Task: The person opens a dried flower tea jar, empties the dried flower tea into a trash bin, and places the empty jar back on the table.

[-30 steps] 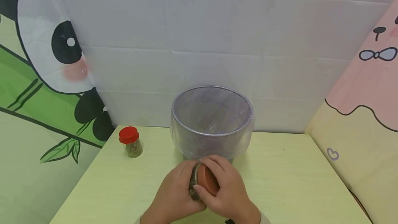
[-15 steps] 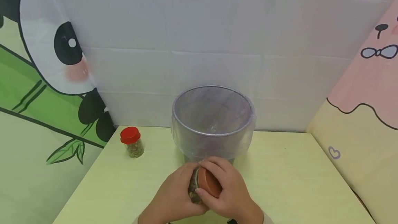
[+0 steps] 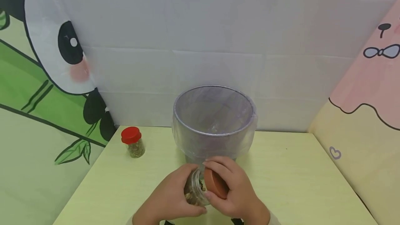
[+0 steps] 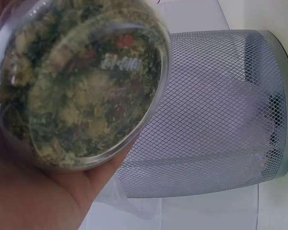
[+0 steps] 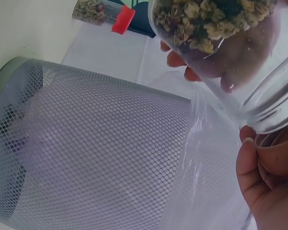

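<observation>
Reading left to right: the scene as the head view gives it.
Spare jar: a small red-capped jar [image 3: 132, 142] stands upright at the table's far left, well apart from both hands.
Left hand: the left hand [image 3: 170, 197] wraps curled fingers round the clear jar [image 3: 194, 189], gripping its body from the left; the palm cups its base in the left wrist view.
Clear jar, axis: it lies tilted, base toward the left hand and open mouth toward the right, with dried herbs and flowers [image 4: 81, 86] settled in the lower part.
Lid: the brown lid [image 3: 215, 183] sits just beside the jar's mouth, apparently off the thread, though the gap is hard to judge.
Right hand: the right hand [image 3: 232, 192] holds the lid in curled fingers and thumb.
Bin: a mesh wastebasket [image 3: 214, 122] lined with a thin plastic bag [image 5: 201, 158] stands upright just beyond the hands, between them and the wall.
Nearer hand: both are near the bin; the jar's mouth points rightward, not yet at its opening.
</observation>
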Demonstrator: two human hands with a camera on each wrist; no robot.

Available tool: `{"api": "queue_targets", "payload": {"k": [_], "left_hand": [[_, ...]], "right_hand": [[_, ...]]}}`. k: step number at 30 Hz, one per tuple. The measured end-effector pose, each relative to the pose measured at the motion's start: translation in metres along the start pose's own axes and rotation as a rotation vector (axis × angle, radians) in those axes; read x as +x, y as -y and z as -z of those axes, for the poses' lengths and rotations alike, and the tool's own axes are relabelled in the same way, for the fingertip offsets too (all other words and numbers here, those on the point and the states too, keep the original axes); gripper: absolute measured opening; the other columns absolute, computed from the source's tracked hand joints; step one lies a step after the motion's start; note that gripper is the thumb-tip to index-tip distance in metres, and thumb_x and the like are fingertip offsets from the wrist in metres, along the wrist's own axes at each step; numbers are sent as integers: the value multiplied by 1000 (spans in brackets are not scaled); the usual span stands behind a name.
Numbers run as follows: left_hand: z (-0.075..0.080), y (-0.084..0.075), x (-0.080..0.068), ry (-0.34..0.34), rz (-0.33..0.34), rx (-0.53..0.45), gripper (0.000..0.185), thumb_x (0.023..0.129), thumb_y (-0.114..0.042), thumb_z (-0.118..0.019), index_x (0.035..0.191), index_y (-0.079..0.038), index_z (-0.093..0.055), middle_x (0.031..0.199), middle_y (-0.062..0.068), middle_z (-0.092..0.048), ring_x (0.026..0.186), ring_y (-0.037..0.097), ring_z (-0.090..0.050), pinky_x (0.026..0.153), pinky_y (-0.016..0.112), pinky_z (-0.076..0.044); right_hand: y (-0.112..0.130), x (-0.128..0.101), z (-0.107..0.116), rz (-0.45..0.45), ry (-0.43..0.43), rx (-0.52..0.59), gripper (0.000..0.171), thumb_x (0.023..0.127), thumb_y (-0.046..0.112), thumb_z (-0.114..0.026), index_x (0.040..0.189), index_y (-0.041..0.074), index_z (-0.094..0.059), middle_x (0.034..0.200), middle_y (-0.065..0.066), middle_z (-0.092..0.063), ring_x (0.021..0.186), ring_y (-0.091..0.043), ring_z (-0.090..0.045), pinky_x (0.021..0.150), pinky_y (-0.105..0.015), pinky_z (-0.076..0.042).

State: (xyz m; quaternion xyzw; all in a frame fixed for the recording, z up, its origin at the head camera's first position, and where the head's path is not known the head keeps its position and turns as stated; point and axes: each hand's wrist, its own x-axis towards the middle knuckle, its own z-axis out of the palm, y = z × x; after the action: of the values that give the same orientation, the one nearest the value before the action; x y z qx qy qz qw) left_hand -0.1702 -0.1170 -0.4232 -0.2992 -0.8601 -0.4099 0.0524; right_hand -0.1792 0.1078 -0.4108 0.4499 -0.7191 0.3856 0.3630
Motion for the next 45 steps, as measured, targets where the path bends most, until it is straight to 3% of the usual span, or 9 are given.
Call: {"api": "queue_targets", "payload": {"k": [8,16,25,35,45], "left_hand": [[1,0,2,-8,-14,-22,90,61,-41,-98,136,-39,-50,120,-20,-59,98,6,-61,85,31,-55],[2,0,2,-4,-18,17,91,63,-53,-96,138,-23,-53,123,-15,-60,102,6,-60,88,33,-55],[1,-1,4,-14,-30,21,91,61,-50,-98,137,-32,-52,124,-21,-58,106,5,-60,92,35,-54],[2,0,2,-31,-39,21,92,60,-48,-98,138,-34,-51,126,-19,-59,107,4,-61,93,35,-54],[2,1,1,-31,-21,-4,91,60,-48,-98,137,-37,-51,126,-23,-57,109,4,-60,95,35,-54]], "right_hand": [[-1,-1,-2,-16,18,15,49,96,42,-66,131,7,-65,125,-9,-64,107,-25,-65,81,-32,-58],[-6,-7,10,-73,33,-38,49,95,40,-65,133,10,-65,128,-7,-64,109,-23,-64,83,-31,-56],[-12,-18,33,-120,44,-134,49,95,41,-68,132,10,-66,127,-4,-64,106,-20,-63,79,-30,-54],[-20,-17,55,-88,132,-261,50,99,51,-59,133,15,-67,129,0,-63,104,-16,-62,75,-33,-56],[-31,-18,78,-62,265,-362,49,96,49,-65,131,16,-68,125,1,-64,100,-16,-63,74,-38,-57]]}}
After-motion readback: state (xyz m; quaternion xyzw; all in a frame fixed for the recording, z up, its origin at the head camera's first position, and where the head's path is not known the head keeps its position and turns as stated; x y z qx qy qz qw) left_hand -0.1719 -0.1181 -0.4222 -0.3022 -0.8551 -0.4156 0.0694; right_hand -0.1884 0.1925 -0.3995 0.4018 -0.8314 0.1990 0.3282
